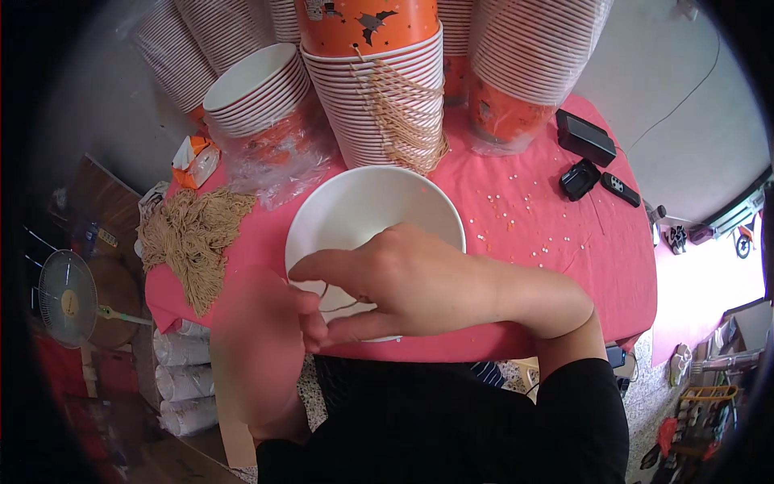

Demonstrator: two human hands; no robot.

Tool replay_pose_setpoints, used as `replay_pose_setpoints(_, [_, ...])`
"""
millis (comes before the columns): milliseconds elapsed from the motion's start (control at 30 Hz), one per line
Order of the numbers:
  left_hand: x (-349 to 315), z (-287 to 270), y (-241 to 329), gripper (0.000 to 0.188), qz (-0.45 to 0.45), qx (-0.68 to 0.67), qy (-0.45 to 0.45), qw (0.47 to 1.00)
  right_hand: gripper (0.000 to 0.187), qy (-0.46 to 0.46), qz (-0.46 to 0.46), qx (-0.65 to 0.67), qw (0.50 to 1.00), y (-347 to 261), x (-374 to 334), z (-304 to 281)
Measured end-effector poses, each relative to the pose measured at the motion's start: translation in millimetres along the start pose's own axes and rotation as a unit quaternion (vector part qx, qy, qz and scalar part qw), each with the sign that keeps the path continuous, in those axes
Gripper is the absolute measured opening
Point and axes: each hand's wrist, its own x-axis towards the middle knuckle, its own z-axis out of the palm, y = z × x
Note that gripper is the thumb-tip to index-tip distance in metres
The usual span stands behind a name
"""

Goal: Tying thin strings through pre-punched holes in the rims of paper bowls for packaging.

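Observation:
A white-lined paper bucket (375,194) stands at the table's near edge, its mouth toward me. Across its opening reaches my right hand (395,278), back up, thumb and forefinger bent toward the left. Between them a thin brown cord (347,307) runs into the palm side, where the other fingers are hidden. My left hand (258,347) is at the bucket's left side, mostly smeared; its fingertips meet the right hand's fingertips. Just behind stands a tall stack of orange buckets (367,105) with bat prints and cord handles hanging down its front.
A heap of tan cords (197,238) lies on the left of the pink-covered table (556,298). More stacked buckets (536,56) in clear plastic fill the back. Small pale bits (524,214) are scattered at right, near black devices (584,137). A fan (68,298) stands left.

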Motion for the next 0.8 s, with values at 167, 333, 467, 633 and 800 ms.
replay_pose_setpoints(167, [-4.2, -3.5, 0.3, 0.053, 0.011, -0.089, -0.043, 0.995, 0.022, 0.038, -0.062, 0.025, 0.997, 7.0, -2.1, 5.5])
replay_pose_setpoints(333, [-7.3, -4.6, -0.1, 0.05, 0.05, -0.094, 0.013, 0.994, 0.011, 0.076, -0.027, 0.056, 0.995, 6.6, 1.2, 0.0])
replay_pose_setpoints(467, [-12.0, -11.8, 2.8, 0.047, 0.089, -0.049, 0.048, 0.994, 0.013, 0.08, -0.06, 0.068, 0.993, 12.1, 3.2, 2.8])
replay_pose_setpoints(633, [-6.7, -7.5, -1.9, 0.041, 0.041, -0.029, 0.071, 0.996, 0.016, 0.045, 0.007, 0.065, 0.997, 1.0, 3.1, -6.0])
replay_pose_setpoints(800, [-5.2, 10.8, -7.6, 0.041, 0.057, 0.024, 0.022, 0.998, 0.02, 0.015, 0.006, 0.037, 0.999, -1.8, 1.3, -1.0])
